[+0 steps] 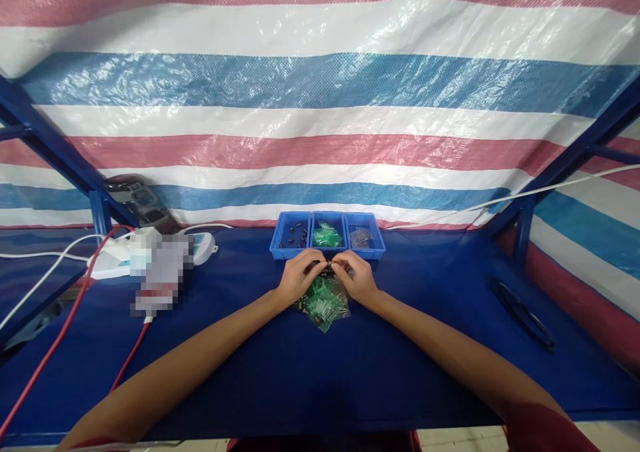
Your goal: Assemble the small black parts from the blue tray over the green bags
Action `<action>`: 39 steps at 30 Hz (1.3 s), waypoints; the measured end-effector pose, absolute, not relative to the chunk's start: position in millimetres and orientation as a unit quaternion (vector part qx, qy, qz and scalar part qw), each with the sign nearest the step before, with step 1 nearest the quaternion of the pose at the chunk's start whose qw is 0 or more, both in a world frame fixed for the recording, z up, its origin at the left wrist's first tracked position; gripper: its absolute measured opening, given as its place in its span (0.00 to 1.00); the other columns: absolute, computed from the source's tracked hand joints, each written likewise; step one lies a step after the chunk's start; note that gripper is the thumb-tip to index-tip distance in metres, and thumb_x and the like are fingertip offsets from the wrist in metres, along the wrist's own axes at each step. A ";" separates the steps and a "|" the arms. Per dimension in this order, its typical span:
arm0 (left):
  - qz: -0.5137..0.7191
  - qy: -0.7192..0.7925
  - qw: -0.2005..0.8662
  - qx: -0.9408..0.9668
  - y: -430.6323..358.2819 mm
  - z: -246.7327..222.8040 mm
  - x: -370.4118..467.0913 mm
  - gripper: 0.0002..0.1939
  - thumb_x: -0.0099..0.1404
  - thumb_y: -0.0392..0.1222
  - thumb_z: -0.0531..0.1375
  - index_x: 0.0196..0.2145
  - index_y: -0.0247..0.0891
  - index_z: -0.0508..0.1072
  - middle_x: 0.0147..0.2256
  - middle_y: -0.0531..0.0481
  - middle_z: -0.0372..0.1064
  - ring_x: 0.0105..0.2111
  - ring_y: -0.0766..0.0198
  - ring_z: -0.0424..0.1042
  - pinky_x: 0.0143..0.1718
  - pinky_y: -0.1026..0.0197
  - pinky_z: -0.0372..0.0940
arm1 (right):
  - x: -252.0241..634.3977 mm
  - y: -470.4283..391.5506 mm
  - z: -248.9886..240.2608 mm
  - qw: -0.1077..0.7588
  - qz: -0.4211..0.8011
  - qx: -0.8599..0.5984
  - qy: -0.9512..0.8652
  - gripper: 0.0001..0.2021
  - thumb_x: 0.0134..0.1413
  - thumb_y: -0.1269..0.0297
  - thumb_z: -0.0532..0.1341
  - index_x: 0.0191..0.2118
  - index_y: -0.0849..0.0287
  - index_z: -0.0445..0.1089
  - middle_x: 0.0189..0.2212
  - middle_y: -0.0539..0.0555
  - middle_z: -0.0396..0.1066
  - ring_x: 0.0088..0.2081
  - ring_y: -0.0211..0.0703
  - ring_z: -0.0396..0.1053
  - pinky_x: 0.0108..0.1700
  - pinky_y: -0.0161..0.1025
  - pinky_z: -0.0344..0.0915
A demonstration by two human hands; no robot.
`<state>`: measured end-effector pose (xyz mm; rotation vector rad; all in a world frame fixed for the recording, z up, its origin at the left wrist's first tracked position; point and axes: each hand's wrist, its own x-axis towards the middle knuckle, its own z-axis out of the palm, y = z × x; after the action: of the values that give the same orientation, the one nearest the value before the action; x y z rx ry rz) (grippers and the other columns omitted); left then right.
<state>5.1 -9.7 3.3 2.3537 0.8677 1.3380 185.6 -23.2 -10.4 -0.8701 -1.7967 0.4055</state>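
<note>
My left hand and my right hand meet at the front of the blue trays, fingertips pinched close together. Something small and dark shows between them, too small to name. Below the fingers lies a pile of green plastic bags with small slim parts, and a clear bag at its right edge. Loose dark pieces partly show around the pile. Just beyond my hands stand three joined blue trays: the left tray holds several small dark pieces, the middle one green bags, the right one clear bags.
On the left are a white power strip, a blurred-out item with a red cable, and a dark glossy object. A black slender object lies right. A striped tarp hangs behind the blue table.
</note>
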 end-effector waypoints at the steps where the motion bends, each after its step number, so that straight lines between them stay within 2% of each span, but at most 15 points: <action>1: 0.466 0.304 0.149 0.817 -9.8 3.4 5.1 0.07 0.66 0.41 0.55 0.37 0.36 0.70 0.35 0.46 0.69 0.31 0.66 0.69 0.29 0.65 0.65 | 185.6 -23.2 -10.6 0.524 0.171 -0.364 -0.751 0.09 0.60 0.60 0.54 0.36 0.58 0.67 0.27 0.52 0.66 0.26 0.39 0.64 0.29 0.36 0.63; 7: 0.457 0.315 0.148 0.819 -11.0 3.7 4.9 0.06 0.65 0.39 0.56 0.38 0.36 0.71 0.36 0.47 0.69 0.28 0.69 0.67 0.30 0.66 0.65 | 185.7 -23.8 -9.4 0.522 0.176 -0.363 -0.752 0.09 0.61 0.60 0.54 0.36 0.58 0.67 0.27 0.52 0.66 0.26 0.39 0.64 0.29 0.36 0.62; 14: 0.454 0.311 0.146 0.822 -9.7 0.6 4.7 0.07 0.63 0.41 0.58 0.39 0.37 0.70 0.37 0.47 0.68 0.22 0.73 0.63 0.26 0.67 0.64 | 186.0 -23.0 -10.5 0.520 0.176 -0.365 -0.752 0.09 0.61 0.60 0.54 0.36 0.58 0.67 0.28 0.52 0.66 0.27 0.39 0.64 0.29 0.36 0.63; 39: 0.433 0.306 0.133 0.838 -10.0 0.1 3.2 0.07 0.65 0.41 0.57 0.39 0.36 0.69 0.38 0.45 0.68 0.27 0.69 0.67 0.28 0.67 0.65 | 185.9 -24.1 -7.6 0.525 0.172 -0.356 -0.754 0.09 0.62 0.62 0.53 0.36 0.59 0.68 0.28 0.53 0.66 0.29 0.40 0.65 0.32 0.37 0.63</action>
<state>3.2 -10.0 0.1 2.4288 0.8868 1.2546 185.9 -24.1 -7.6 -0.8514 -1.8033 0.4119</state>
